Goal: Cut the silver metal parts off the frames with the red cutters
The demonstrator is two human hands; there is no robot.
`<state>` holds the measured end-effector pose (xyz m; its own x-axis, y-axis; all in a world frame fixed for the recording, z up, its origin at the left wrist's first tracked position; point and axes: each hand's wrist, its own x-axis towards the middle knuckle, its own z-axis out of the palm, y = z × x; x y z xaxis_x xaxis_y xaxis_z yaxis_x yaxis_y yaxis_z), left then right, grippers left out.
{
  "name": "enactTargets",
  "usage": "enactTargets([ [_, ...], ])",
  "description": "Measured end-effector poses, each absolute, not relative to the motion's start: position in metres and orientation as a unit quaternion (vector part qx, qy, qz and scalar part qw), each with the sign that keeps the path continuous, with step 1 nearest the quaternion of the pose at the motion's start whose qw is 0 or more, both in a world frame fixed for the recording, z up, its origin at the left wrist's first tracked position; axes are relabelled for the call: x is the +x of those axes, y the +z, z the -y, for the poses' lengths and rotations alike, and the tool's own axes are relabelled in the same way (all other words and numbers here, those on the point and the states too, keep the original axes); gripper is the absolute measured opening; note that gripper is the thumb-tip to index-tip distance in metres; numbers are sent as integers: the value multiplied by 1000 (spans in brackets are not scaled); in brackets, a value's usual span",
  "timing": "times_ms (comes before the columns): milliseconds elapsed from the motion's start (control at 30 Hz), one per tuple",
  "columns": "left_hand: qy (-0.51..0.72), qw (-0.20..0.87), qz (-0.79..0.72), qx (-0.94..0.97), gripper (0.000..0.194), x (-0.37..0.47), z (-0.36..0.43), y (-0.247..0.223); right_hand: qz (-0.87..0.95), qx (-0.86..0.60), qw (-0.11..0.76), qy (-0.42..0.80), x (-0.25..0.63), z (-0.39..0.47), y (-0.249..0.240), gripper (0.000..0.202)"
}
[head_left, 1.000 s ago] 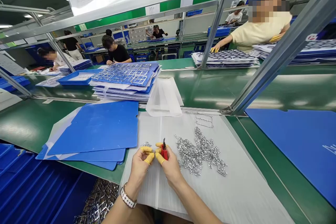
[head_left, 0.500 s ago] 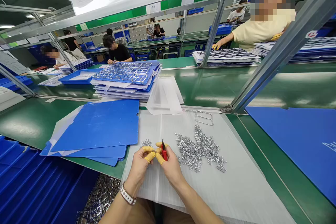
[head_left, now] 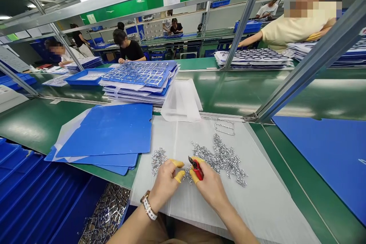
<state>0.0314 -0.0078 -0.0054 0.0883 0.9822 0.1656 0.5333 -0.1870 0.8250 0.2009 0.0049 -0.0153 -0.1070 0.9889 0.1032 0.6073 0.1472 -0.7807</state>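
Red-handled cutters (head_left: 196, 168) with dark jaws are held in my right hand (head_left: 208, 183), whose thumb and forefinger wear yellow finger covers. My left hand (head_left: 167, 181) has its yellow-covered thumb and forefinger apart, with nothing visible between them. Between the hands lies a little cluster of small silver parts (head_left: 188, 175). A larger heap of the same parts (head_left: 223, 156) spreads to the right on the white sheet (head_left: 251, 206). Another small pile (head_left: 158, 159) sits just beyond my left hand. Near the sheet's far edge rests a thin metal frame (head_left: 224, 126).
Blue plastic sheets (head_left: 114, 133) lie at the left, below a stack of trays with metal frames (head_left: 137, 74). A bin of metal scrap (head_left: 105, 213) is at lower left. Slanted metal posts (head_left: 309, 61) rise at the right. Several people sit beyond.
My hands have moved apart and to the right, and my left fingers have opened. The view has shifted slightly, and the pile and small cluster near my hands are now more exposed.
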Motion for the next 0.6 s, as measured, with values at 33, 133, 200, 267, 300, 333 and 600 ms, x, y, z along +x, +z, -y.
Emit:
enactTargets([
  [33, 377, 283, -568, 675, 17, 22, 9, -6, 698, -579, 313, 282, 198, -7, -14, 31],
  [133, 381, 235, -599, 664, 13, -10, 9, -9, 755, -541, 260, 264, 178, -17, -10, 30],
  [200, 368, 211, -618, 662, 13, -28, 8, -11, 797, -505, 216, 250, 161, -27, -8, 32],
  [267, 348, 193, -624, 673, 14, -37, 8, -14, 827, -479, 177, 236, 145, -37, -8, 33],
  [300, 338, 183, -621, 683, 14, -38, 8, -15, 836, -470, 163, 231, 139, -40, -8, 34],
  [333, 328, 171, -617, 695, 15, -37, 8, -17, 841, -465, 152, 229, 134, -43, -10, 35],
  [600, 237, 33, -641, 730, 14, -19, 11, -23, 850, -465, 115, 218, 131, -49, -19, 33],
])
